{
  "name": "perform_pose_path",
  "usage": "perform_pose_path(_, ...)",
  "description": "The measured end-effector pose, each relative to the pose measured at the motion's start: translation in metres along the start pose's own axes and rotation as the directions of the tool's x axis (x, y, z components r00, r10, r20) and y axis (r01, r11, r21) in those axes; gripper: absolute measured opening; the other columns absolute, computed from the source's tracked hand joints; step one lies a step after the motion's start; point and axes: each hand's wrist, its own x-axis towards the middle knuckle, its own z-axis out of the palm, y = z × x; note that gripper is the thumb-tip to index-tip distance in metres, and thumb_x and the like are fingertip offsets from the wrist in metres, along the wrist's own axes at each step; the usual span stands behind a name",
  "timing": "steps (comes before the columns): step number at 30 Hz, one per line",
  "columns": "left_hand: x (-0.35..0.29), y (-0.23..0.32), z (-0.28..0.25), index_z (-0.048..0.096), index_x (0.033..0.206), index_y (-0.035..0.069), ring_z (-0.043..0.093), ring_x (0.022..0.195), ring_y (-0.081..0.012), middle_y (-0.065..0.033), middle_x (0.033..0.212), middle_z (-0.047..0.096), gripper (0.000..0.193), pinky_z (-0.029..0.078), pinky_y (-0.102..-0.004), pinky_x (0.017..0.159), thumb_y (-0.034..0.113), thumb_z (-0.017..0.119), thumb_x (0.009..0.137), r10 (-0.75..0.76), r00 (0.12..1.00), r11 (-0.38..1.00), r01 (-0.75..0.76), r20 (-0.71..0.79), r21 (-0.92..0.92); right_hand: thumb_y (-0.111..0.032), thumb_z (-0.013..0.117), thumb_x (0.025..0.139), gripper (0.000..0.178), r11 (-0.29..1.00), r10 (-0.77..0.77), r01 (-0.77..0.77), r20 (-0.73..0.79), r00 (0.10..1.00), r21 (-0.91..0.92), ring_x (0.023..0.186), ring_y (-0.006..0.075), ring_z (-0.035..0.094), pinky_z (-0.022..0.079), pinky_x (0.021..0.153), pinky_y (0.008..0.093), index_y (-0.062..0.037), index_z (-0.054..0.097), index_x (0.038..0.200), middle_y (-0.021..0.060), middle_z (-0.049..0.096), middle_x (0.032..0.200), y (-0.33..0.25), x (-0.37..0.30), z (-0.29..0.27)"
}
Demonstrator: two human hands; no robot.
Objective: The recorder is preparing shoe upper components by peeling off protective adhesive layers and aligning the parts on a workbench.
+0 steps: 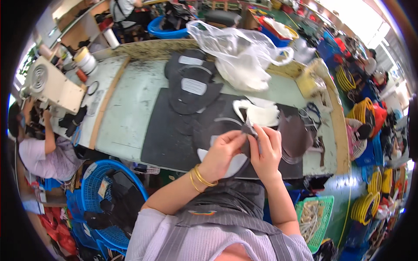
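Over the mat [161, 145]: I have a dark piece [247, 129] up between both hands, probably for a closer view.
Left hand [221, 153]: fingertips pinched on it.
Right hand [267, 152]: clamped on it too, likely steadying.
White piece [263, 115]: just beyond, perhaps kept within reach.

From my remote feed I can't make out the full shape of the small dark piece [247, 129], partly covered by the left hand [223, 153] and right hand [266, 151], while the top edge crops a person in white [126, 9] and a distant worker [370, 63] blurs.
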Motion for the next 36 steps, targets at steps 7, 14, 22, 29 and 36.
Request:
perform_pose_path(7,-0.014,0.009,-0.004,0.061,0.100,-0.001,0.059,0.074,-0.0067,-0.0018,0.085,0.063,0.014,0.050,-0.0217,0.069,0.009,0.056,0.091,0.210,0.978,0.968,-0.208,-0.003,0.142,0.004,0.067,0.064,0.031,0.982,-0.187,0.188,0.154,0.970,0.005,0.072,0.0228,0.055,0.047,0.060,0.0307,0.0021,0.065,0.095,0.0082,0.056,0.087,-0.026,0.025,-0.014)
perform_pose_path(14,-0.023,0.009,-0.007,0.059,0.104,-0.006,0.063,0.081,-0.0109,-0.0067,0.091,0.064,0.019,0.052,-0.0237,0.075,0.008,0.051,0.094,0.380,0.925,0.813,-0.345,0.020,0.470,0.003,0.067,0.060,0.037,0.947,-0.305,0.318,0.205,0.930,-0.037,0.072,0.0206,0.055,0.049,0.061,0.0276,0.0054,0.063,0.097,0.0080,0.057,0.088,-0.034,0.029,-0.015)
perform_pose_path(22,-0.026,0.008,-0.009,0.062,0.103,-0.006,0.061,0.079,-0.0080,-0.0053,0.088,0.065,0.017,0.049,-0.0202,0.070,0.005,0.054,0.092,0.429,0.900,0.689,-0.384,0.082,0.614,-0.003,0.063,0.058,0.044,0.930,-0.352,0.368,0.257,0.900,-0.015,0.074,0.0237,0.057,0.050,0.061,0.0302,0.0107,0.060,0.100,0.0123,0.057,0.093,-0.026,0.018,-0.018)
perform_pose_path(29,-0.018,0.006,-0.008,0.061,0.100,-0.004,0.063,0.077,-0.0112,-0.0072,0.090,0.065,0.015,0.053,-0.0230,0.068,0.007,0.054,0.091,0.191,0.977,0.920,-0.212,0.095,0.330,0.009,0.067,0.066,0.021,0.977,0.168,-0.168,0.014,0.986,0.133,0.059,0.0152,0.058,0.048,0.053,0.0251,-0.0004,0.065,0.085,0.0073,0.059,0.075,-0.026,0.012,-0.024)
perform_pose_path(36,-0.026,0.018,0.000,0.050,0.101,-0.001,0.063,0.082,-0.0146,-0.0070,0.091,0.057,0.014,0.058,-0.0276,0.065,0.008,0.055,0.092,-0.010,0.983,0.997,-0.004,0.183,0.076,0.004,0.061,0.080,0.008,0.621,0.406,-0.587,0.427,0.808,0.520,0.068,0.0052,0.057,0.046,0.061,0.0198,0.0004,0.062,0.088,0.0019,0.060,0.078,-0.036,0.012,-0.041)
